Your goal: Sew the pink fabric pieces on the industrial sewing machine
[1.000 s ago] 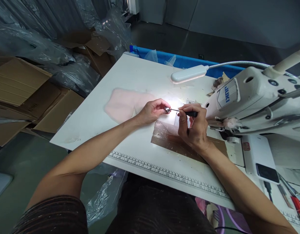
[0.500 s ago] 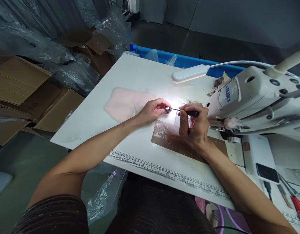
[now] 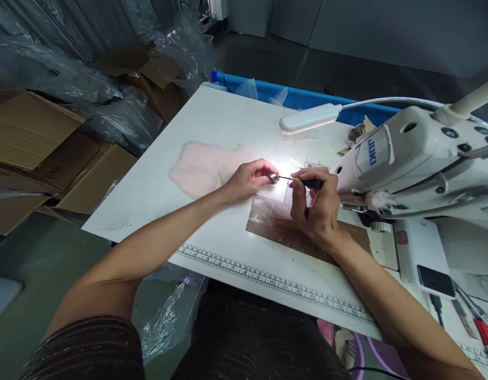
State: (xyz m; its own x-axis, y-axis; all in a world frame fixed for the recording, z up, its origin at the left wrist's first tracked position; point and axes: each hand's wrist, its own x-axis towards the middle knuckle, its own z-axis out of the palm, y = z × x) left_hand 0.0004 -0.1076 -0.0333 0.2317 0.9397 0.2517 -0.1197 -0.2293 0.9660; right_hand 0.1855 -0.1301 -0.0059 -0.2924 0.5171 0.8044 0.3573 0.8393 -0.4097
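Observation:
Between the thumb and fingers of my left hand I pinch a small shiny metal part, too small to make out its kind. My right hand is closed around the black handle of a thin screwdriver. Its shaft points left, and the tip meets the metal part. Both hands are above the white table, in the bright light of a lamp. Under my right hand lies a brown shiny sheet. A pale pink fabric piece lies flat left of my left hand.
A white sewing machine stands close on the right. A ruler strip runs along the table's front edge. A control box with a dark screen and tools lie at the right. Cardboard boxes and plastic wrap fill the left floor.

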